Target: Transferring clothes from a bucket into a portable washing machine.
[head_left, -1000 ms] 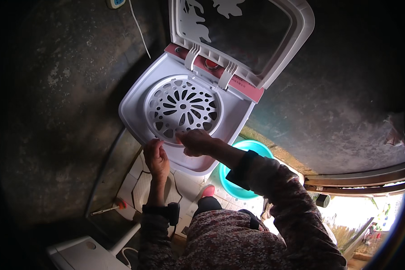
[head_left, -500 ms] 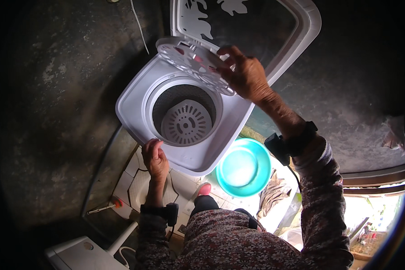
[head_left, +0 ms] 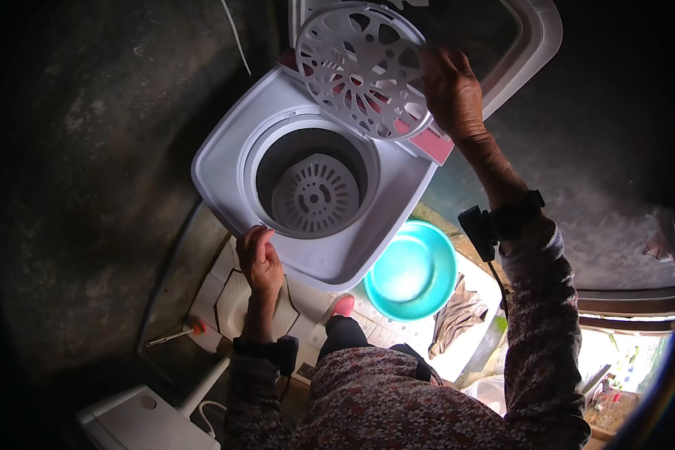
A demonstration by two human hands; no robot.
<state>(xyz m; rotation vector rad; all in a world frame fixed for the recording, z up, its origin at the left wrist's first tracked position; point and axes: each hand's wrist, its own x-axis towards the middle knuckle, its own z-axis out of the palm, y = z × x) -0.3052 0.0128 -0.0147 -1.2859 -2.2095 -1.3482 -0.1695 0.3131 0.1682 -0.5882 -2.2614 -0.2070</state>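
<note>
A small white washing machine (head_left: 292,259) stands before me, its round drum mouth uncovered. Down in the drum lies a pale slotted disc (head_left: 314,196), and the inside around it is dark. My right hand (head_left: 455,94) is closed on the right edge of a round inner lid (head_left: 356,80), white with petal-shaped cut-outs. That lid stands raised on its hinge behind the drum mouth. Curled at the machine's front left edge is my left hand (head_left: 261,262), its fingertips over the rim; the underside of that grip is hidden.
The large outer lid (head_left: 540,45) is raised behind the machine. A turquoise basin (head_left: 412,271) sits on the tiles to the right, with a brown cloth (head_left: 457,319) beside it. At the lower left are a white box-like object (head_left: 146,420) and a brush (head_left: 176,336). A dark wall (head_left: 90,187) borders the left.
My right hand has moved up and right, swinging the round inner lid from a slant to nearly upright. A pink strip behind it now shows. My left hand has stayed at the edge.
</note>
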